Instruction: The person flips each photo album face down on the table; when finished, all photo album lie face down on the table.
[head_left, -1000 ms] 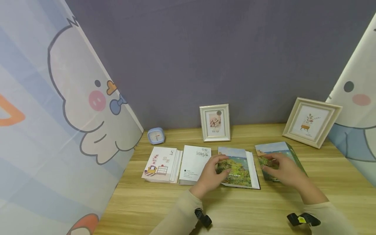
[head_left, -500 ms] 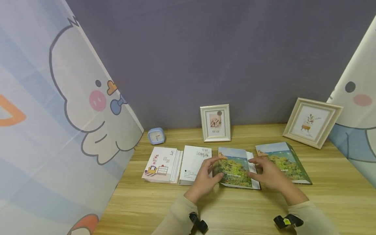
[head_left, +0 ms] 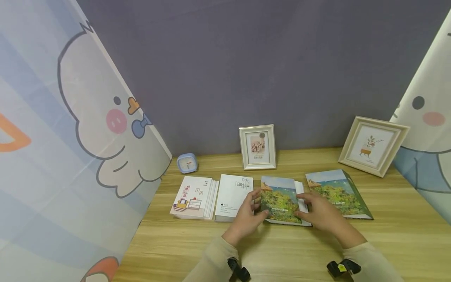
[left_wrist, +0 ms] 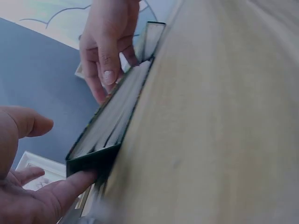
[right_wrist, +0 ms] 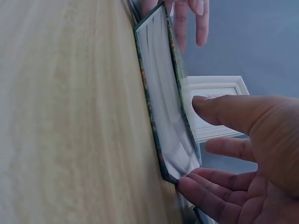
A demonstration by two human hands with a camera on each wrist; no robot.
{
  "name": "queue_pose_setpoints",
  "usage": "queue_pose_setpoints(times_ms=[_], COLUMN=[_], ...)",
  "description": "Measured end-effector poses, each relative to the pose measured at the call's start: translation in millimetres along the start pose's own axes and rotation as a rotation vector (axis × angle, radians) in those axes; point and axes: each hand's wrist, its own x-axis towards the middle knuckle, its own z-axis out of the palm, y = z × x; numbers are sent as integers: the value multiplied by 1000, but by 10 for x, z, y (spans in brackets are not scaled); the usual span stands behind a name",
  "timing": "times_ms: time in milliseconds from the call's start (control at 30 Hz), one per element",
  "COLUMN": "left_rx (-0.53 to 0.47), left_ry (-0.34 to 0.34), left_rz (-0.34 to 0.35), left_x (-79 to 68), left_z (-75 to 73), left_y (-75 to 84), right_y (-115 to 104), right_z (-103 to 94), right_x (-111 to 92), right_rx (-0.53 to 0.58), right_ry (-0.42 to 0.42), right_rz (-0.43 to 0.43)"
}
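Note:
A photo album point(head_left: 280, 197) with a painted seaside garden on its cover lies on the wooden table between both hands. My left hand point(head_left: 244, 217) is at its left side; in the left wrist view one finger point(left_wrist: 77, 184) touches the dark green spine, while the thumb is raised apart from the cover. On the other side, my right hand point(head_left: 322, 211) has its fingertips point(right_wrist: 187, 184) at the album's open page edge, thumb lifted off the cover. A matching second album point(head_left: 341, 196) lies just right of the right hand.
Left of the hands lie a white book point(head_left: 232, 196) with Chinese lettering and a white album point(head_left: 192, 196) with a furniture drawing. Behind stand a blue clock point(head_left: 187, 163), a small picture frame point(head_left: 242, 149) and a larger tilted frame point(head_left: 347, 150), before a grey wall point(head_left: 218, 78).
My right hand has moved left, from over the right-hand album to the right edge of the middle one. My left hand has drawn back slightly to that album's left edge.

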Motion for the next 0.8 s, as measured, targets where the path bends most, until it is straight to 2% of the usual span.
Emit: queue_pose_setpoints(times_ms=[267,467,800], left_rx=[51,36,10], left_ry=[-5,-10,1], left_rz=[-64,-58,-54], left_x=[-8,-5,-8], left_z=[79,116,95], left_y=[-46,-40,-39], right_y=[-10,-4,3], right_z=[35,31,38], right_x=[-7,-25,-14], right_rx=[-42,-52,-64], right_ry=[28,25,36], right_rz=[-6,-26,-46])
